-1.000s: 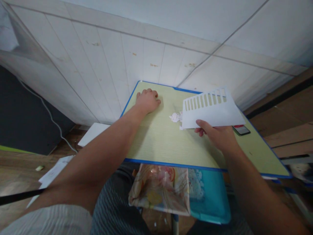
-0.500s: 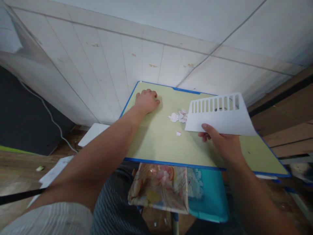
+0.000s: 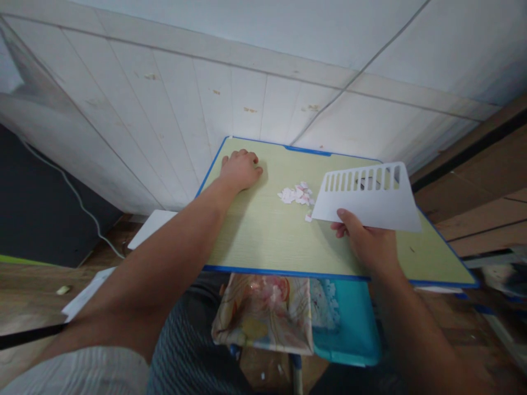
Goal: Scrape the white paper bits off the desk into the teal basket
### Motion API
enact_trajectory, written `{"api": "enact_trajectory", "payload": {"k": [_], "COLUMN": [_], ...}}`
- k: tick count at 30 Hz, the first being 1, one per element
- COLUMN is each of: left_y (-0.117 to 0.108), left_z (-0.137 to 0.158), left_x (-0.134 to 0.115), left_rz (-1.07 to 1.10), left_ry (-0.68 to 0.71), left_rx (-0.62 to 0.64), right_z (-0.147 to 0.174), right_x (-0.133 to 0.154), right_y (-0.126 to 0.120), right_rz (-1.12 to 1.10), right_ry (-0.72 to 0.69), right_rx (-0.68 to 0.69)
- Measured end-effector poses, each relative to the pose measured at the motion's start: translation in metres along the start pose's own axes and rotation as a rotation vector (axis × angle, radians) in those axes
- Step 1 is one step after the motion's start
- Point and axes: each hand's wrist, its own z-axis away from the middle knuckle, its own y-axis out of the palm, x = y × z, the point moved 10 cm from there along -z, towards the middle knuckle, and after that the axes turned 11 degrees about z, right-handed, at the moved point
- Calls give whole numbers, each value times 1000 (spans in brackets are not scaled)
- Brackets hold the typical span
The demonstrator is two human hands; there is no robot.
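Observation:
My right hand point(image 3: 362, 236) grips a white card with a row of slots point(image 3: 362, 208) by its near edge, thumb on top. The card is tilted above the right half of a pale yellow board with a blue rim point(image 3: 263, 241). Beside its left edge is a small heap of torn paper scraps point(image 3: 297, 193), white with pinkish marks. One loose scrap point(image 3: 308, 218) sits at the card's lower left corner. On the board's far left part rests my left hand point(image 3: 242, 169), palm down, fingers loosely bent, with nothing visible in it.
Below the board's near edge are a patterned fabric-like bin point(image 3: 263, 334) and a turquoise tray point(image 3: 354, 323) with whitish bits. A panelled white wall point(image 3: 197, 99) stands behind, a thin cable point(image 3: 354, 79) running down it. White sheets point(image 3: 88, 291) lie on the floor at left.
The loose scrap has shifted right and away from me, to the card's corner. More of the paper heap shows beside the card. My left hand stays in place on the board.

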Motion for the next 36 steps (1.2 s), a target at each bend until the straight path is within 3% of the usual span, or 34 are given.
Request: {"api": "enact_trajectory", "payload": {"k": [12,20,25,36], "left_y": [0,0,0,0], "left_z": [-3,-2,-3,-3], "left_x": [2,1,1,2], "left_rz": [1,-10,-5,23], "left_ry": [8,5,10,18], "left_rx": [-25,-15,-10,-23], "right_z": [20,20,14,-6], "right_x": [-15,-6,-9,24], "right_y": [-30,-19,-17,15], "right_rz": [-100,33,-2,31], "right_ry": [113,-3,3,-126], "right_rx": [-196,-38,-62,67]}}
